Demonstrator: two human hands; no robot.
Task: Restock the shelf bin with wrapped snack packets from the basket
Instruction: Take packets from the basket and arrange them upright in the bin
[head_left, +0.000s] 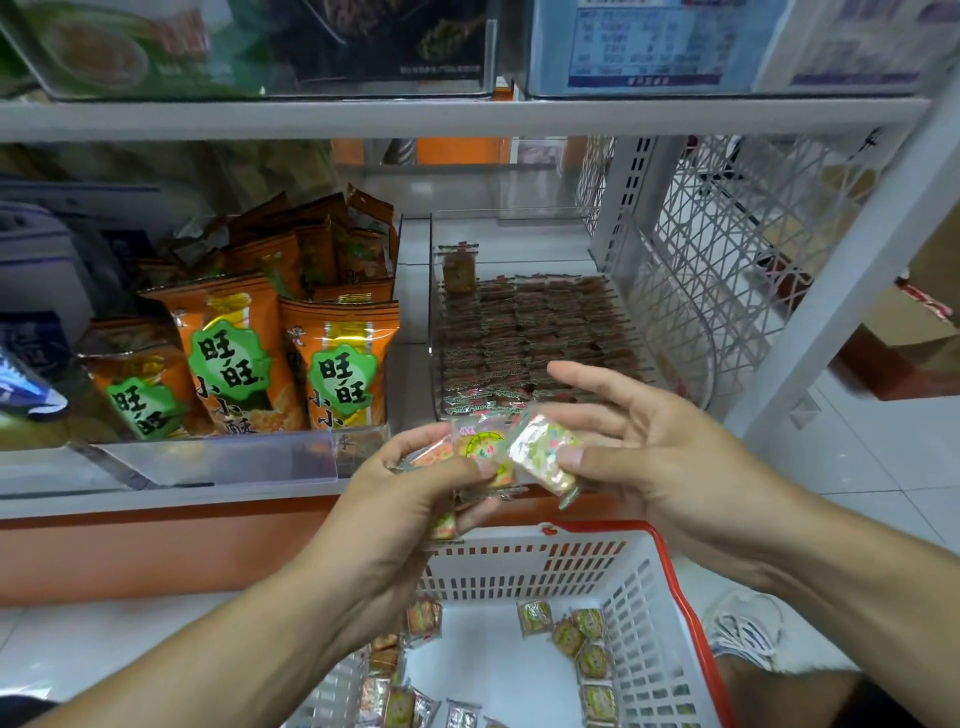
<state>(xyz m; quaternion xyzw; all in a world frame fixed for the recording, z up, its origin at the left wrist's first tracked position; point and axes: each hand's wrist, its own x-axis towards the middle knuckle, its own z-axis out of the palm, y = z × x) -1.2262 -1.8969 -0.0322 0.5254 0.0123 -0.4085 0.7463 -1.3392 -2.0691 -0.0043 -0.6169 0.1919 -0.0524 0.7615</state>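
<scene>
Bags (291, 358): orange, standing in the left shelf compartment, apart from the task.
Left hand (415, 488): curled round a stack of packets (480, 452) in front of the shelf edge.
Bin (675, 322): clear, rows nearly full, just behind and above both hands.
Right hand (649, 447): nearer the bin, thumb and fingers pinching one packet (545, 452), long axis tilted down to the right, other fingers spread.
Basket (644, 582): below, more packets loose inside.
</scene>
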